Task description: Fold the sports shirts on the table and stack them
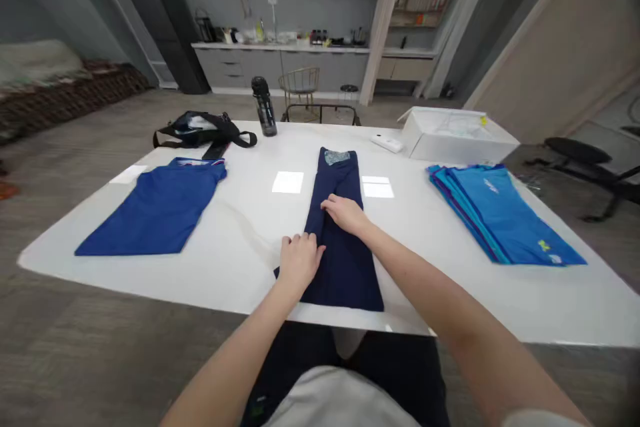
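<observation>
A navy shirt [345, 260] lies in front of me on the table, folded into a long narrow strip, with a grey patch showing at its far, neck end. My left hand [300, 257] is at the strip's left edge, its fingers curled over the fabric and the thumb lying on top. A small corner of navy cloth sticks out to the left beside that wrist. Farther up, my right hand [344, 212] pinches the cloth near the left side of the strip, the forearm crossing over the shirt from the right.
On the white table [240, 280], a blue shirt [155, 210] lies at left and a stack of lighter blue garments [505, 210] at right. Along the back are a black bag [200, 128], a dark bottle [264, 107], a white device [387, 143] and an open white box [450, 140].
</observation>
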Demonstrator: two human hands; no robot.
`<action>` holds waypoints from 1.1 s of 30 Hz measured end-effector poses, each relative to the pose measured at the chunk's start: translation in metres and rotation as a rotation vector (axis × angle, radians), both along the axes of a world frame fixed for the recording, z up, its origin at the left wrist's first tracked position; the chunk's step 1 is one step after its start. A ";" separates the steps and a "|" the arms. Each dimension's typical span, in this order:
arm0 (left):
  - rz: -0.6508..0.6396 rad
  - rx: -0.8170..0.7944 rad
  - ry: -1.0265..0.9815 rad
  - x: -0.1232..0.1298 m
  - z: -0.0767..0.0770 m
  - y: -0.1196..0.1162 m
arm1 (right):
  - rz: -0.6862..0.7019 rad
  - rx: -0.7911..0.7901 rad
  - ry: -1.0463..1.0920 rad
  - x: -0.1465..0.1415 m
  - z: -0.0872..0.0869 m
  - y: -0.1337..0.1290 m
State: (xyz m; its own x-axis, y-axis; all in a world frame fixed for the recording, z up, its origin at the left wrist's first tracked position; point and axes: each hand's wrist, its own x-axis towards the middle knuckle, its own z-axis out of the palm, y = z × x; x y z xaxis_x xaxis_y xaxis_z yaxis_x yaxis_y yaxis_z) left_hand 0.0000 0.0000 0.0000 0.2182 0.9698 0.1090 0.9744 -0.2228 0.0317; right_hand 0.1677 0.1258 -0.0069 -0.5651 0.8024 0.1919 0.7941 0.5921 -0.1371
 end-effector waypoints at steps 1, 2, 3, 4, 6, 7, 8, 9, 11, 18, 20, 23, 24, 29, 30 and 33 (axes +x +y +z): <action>0.009 -0.005 0.004 -0.003 -0.001 -0.006 | -0.026 -0.015 -0.005 0.005 -0.001 -0.001; 0.013 -0.009 0.005 -0.006 -0.001 -0.012 | -0.046 -0.030 -0.007 0.009 -0.002 -0.002; 0.013 -0.012 0.003 -0.008 -0.001 -0.017 | -0.061 -0.045 -0.006 0.013 -0.003 -0.004; 0.007 -0.013 -0.001 -0.009 -0.002 -0.022 | -0.069 -0.060 -0.002 0.016 -0.004 -0.006; -0.017 -0.018 -0.016 -0.011 -0.002 -0.028 | -0.072 -0.096 0.010 0.018 -0.007 -0.013; -0.037 -0.013 -0.030 -0.010 -0.002 -0.030 | -0.055 -0.107 0.029 0.018 -0.008 -0.018; -0.056 -0.002 -0.048 -0.009 -0.002 -0.031 | -0.023 -0.112 0.053 0.016 -0.009 -0.024; -0.071 0.010 -0.067 -0.007 -0.002 -0.032 | 0.022 -0.115 0.078 0.014 -0.009 -0.030; -0.086 0.028 -0.102 -0.005 -0.001 -0.035 | 0.128 -0.131 0.113 0.010 -0.009 -0.046; -0.038 0.006 -0.215 -0.015 0.007 -0.065 | 0.165 -0.099 0.232 0.026 -0.006 -0.085; -0.052 0.017 -0.276 -0.017 0.010 -0.076 | 0.117 -0.084 0.251 0.033 -0.007 -0.089; -0.163 0.084 -0.370 -0.009 0.010 -0.086 | 0.114 -0.076 0.219 0.037 -0.008 -0.097; -0.210 0.107 -0.389 -0.005 0.009 -0.087 | 0.136 -0.076 0.204 0.038 -0.008 -0.102; -0.313 0.107 -0.367 0.004 -0.009 -0.089 | 0.187 -0.074 0.178 0.046 -0.011 -0.126; -0.302 0.102 -0.355 0.002 -0.014 -0.089 | 0.174 -0.073 0.191 0.049 -0.013 -0.129; -0.279 0.111 -0.342 -0.006 -0.022 -0.089 | 0.116 -0.084 0.247 0.060 -0.017 -0.135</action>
State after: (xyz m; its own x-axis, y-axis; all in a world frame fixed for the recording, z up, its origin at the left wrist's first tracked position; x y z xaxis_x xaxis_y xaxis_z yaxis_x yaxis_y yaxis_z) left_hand -0.0058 -0.0885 -0.0218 0.4026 0.8575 0.3203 0.8142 -0.4954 0.3028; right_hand 0.2280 -0.0097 -0.0239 -0.5987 0.7538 0.2709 0.6577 0.6557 -0.3709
